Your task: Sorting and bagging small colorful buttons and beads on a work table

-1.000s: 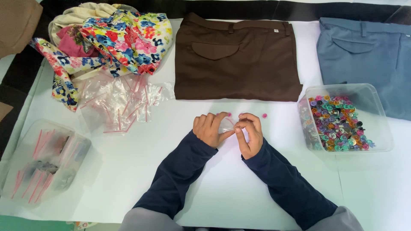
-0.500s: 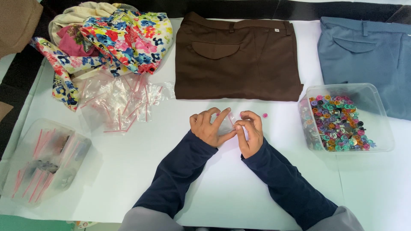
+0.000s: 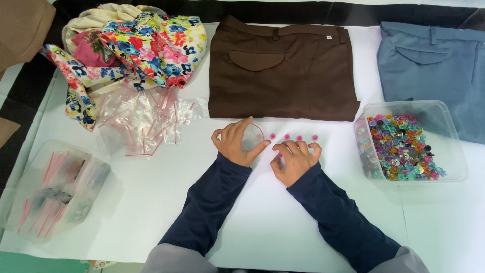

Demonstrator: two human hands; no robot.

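Note:
My left hand [image 3: 236, 142] holds a small clear zip bag [image 3: 252, 137] with a pink seal strip, its mouth held apart between thumb and fingers. My right hand [image 3: 294, 159] rests on the white table just right of it, fingers curled, with a pink button [image 3: 279, 154] pinched at the thumb side. Several small pink buttons [image 3: 299, 137] lie in a row on the table just beyond the right fingers. Both arms wear dark blue sleeves.
Folded brown trousers [image 3: 283, 68] lie beyond the hands, blue trousers [image 3: 434, 65] at far right. A clear tub of coloured buttons [image 3: 457, 162] stands right. Loose zip bags [image 3: 144, 119] and floral cloth [image 3: 146, 48] lie at left, with a tub of bags [image 3: 53, 194] near left.
The hands have drawn apart. The left hand now holds the bag alone and the right has dropped to the table by the row of pink buttons.

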